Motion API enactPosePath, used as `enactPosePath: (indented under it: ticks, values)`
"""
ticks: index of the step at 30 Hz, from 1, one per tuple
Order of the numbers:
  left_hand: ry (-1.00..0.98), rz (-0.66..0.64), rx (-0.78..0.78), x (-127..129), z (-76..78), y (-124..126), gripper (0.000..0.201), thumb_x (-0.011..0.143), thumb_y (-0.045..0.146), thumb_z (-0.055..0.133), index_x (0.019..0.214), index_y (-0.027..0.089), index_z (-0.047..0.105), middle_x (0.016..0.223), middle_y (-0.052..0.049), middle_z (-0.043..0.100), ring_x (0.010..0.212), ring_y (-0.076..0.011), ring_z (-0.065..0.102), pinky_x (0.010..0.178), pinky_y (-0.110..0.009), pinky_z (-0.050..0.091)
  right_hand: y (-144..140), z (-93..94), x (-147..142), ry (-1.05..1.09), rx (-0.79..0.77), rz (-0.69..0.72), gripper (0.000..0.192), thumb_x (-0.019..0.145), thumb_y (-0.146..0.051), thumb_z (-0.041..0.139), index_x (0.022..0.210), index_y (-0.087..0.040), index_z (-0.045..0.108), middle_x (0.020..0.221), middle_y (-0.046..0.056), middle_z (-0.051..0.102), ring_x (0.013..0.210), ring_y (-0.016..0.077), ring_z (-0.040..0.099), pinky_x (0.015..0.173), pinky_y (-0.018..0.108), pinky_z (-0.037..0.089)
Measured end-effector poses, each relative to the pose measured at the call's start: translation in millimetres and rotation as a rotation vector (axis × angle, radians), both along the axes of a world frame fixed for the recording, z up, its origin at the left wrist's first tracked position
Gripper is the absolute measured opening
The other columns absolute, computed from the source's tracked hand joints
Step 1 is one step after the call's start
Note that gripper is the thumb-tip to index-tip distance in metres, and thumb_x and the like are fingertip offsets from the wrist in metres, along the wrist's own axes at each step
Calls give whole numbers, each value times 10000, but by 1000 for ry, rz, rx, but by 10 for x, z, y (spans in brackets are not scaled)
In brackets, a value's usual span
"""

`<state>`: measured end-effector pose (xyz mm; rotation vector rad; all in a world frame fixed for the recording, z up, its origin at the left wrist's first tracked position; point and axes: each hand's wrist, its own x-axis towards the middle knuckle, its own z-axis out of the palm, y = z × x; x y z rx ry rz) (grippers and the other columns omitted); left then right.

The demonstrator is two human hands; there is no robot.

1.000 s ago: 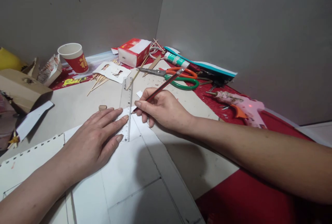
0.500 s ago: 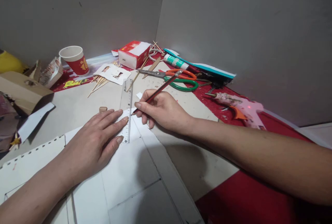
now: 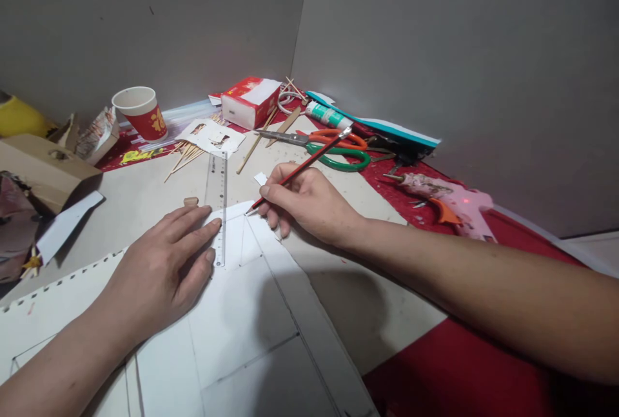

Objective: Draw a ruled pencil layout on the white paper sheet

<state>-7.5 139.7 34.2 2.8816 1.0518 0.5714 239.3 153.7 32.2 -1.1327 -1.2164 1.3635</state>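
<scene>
I see the grey board (image 3: 159, 185) that covers most of the table, spreading out under and beyond both hands. On it lies the white card sheet (image 3: 242, 314), pencil-lined, reaching from under my left palm across to just below the right hand's knuckles. My left hand (image 3: 157, 269) lies flat on that sheet, fingers spread and stretched out, gripping nothing; its fingertips (image 3: 213, 225) press on the near end of the clear ruler (image 3: 217, 204), which runs away from the fingertips toward the far wall, its far half lying on the grey board. My right hand (image 3: 309, 201) is closed around the red pencil (image 3: 297, 171), pinched between thumb and forefinger. The tip comes down on the white sheet to the left of that grip, between the two hands and apart from the ruler's edge; the shaft slants up and away to the right, above the knuckles.

Beyond the right hand's grip lie the scissors (image 3: 333, 146) with orange and green handles, and to the right of it, well apart, the pink glue gun (image 3: 447, 201) on the red cloth. Farther out from the left fingertips stand the red paper cup (image 3: 140, 111) and the red tissue box (image 3: 250, 100). Just past the left fingers, touching nothing, sits a small wooden block (image 3: 191, 201).
</scene>
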Motion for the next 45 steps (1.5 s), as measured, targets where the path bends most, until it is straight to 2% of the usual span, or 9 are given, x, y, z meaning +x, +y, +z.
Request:
enactPosePath:
  ticks: [14, 17, 20, 25, 29, 32, 37, 41, 45]
  values:
    - [52, 28, 74, -20, 11, -2, 409, 974, 294, 470, 1228, 100, 726, 1319, -185, 688, 1243, -368, 634, 984, -551, 575, -20, -10, -44, -93, -5, -4, 165, 838, -113, 609, 714, -193, 537, 635, -10, 669, 463, 88, 570, 326, 152, 459]
    - [92, 70, 144, -44, 36, 11, 415, 989, 269, 428, 1197, 82, 735, 1288, -196, 703, 1179, -371, 670, 941, -541, 591, -19, -8, -41, -82, 5, -5, 174, 848, -125, 611, 713, -196, 529, 616, -18, 662, 432, 79, 553, 324, 154, 456]
    - [138, 150, 162, -75, 72, 34, 416, 997, 270, 401, 1178, 113, 742, 1275, -182, 713, 1116, -374, 698, 891, -550, 600, -21, -8, -24, -40, 32, -9, 173, 856, -169, 627, 721, -201, 524, 597, -19, 667, 412, 76, 550, 333, 158, 460]
    - [188, 282, 61, -116, 123, 50, 442, 990, 300, 359, 1209, 175, 722, 1321, -140, 696, 1134, -360, 686, 846, -541, 599, -35, -16, 12, 5, 106, -41, 174, 863, -267, 645, 736, -200, 547, 614, -6, 686, 407, 85, 553, 337, 182, 455]
    - [141, 350, -9, -125, 143, 51, 434, 964, 348, 384, 1224, 227, 710, 1301, -102, 710, 1150, -345, 666, 855, -509, 581, -50, -11, 21, 20, 140, -47, 206, 853, -337, 692, 778, -206, 552, 613, -24, 679, 403, 89, 555, 344, 193, 455]
    - [115, 387, -63, -134, 156, 67, 456, 952, 422, 438, 1269, 208, 686, 1296, -117, 707, 1147, -356, 652, 864, -505, 566, -69, 3, 18, 16, 176, -53, 205, 875, -371, 698, 862, -194, 594, 655, -17, 692, 444, 95, 583, 364, 197, 468]
    - [95, 498, -202, -147, 193, 108, 559, 881, 552, 540, 1305, 207, 661, 1121, -143, 726, 984, -370, 684, 788, -501, 549, -101, 14, 6, -26, 186, -33, 292, 923, -459, 668, 1023, -185, 653, 755, 16, 727, 526, 105, 632, 423, 210, 511]
    - [-41, 586, -375, -131, 223, 133, 586, 812, 490, 650, 1321, 199, 648, 969, -106, 725, 866, -323, 683, 778, -461, 518, -109, 12, -3, -51, 193, -24, 242, 950, -420, 644, 1021, -189, 662, 771, 27, 737, 530, 106, 628, 432, 212, 509]
    - [-144, 620, -440, -95, 229, 142, 627, 812, 390, 647, 1403, 190, 592, 899, -62, 708, 793, -262, 663, 725, -381, 498, -112, 10, -6, -73, 202, -10, 246, 954, -410, 639, 1026, -178, 671, 773, 32, 740, 521, 102, 619, 440, 212, 511]
